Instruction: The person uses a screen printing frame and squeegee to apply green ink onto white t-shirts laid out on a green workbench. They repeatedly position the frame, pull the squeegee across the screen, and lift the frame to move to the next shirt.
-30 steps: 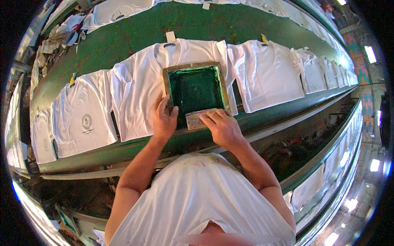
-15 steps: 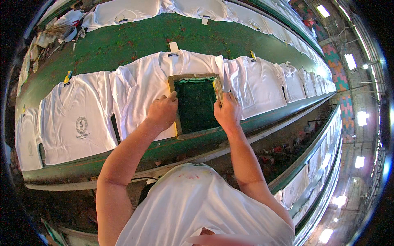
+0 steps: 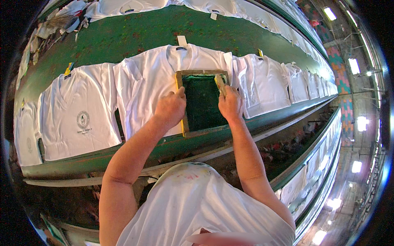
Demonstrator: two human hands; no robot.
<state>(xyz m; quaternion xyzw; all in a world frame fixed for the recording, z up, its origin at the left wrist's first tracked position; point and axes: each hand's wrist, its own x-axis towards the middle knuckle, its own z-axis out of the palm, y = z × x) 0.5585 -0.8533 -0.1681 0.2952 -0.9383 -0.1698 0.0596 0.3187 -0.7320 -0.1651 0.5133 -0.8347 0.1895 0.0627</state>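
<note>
A wooden-framed printing screen (image 3: pixel 183 130) with dark green mesh lies on a white V-neck T-shirt (image 3: pixel 147 78) in front of me. My left hand (image 3: pixel 171 107) is closed on the screen's left side bar, thumb near its upper part. Inside the right side of the frame, my right hand (image 3: pixel 231 105) grips a wooden squeegee (image 3: pixel 220 85), which tilts with its upper end leaning left. The squeegee's lower part is hidden by my fingers. To the left, another white T-shirt (image 3: pixel 61 102) bears a round dark print on its front.
The shirts lie along a long green table (image 3: pixel 135 35), with more white shirts (image 3: pixel 264 82) running off to the right. A second row (image 3: pixel 221 12) lies at the far edge. Rags and a brush-like bundle (image 3: pixel 61 22) sit at far left. Another table (image 3: pixel 303 172) stands lower right.
The whole view has shifted, so the table and screen appear a little further right. Within the frame, my right hand has moved slightly left and the squeegee leans more. My left hand keeps its grip.
</note>
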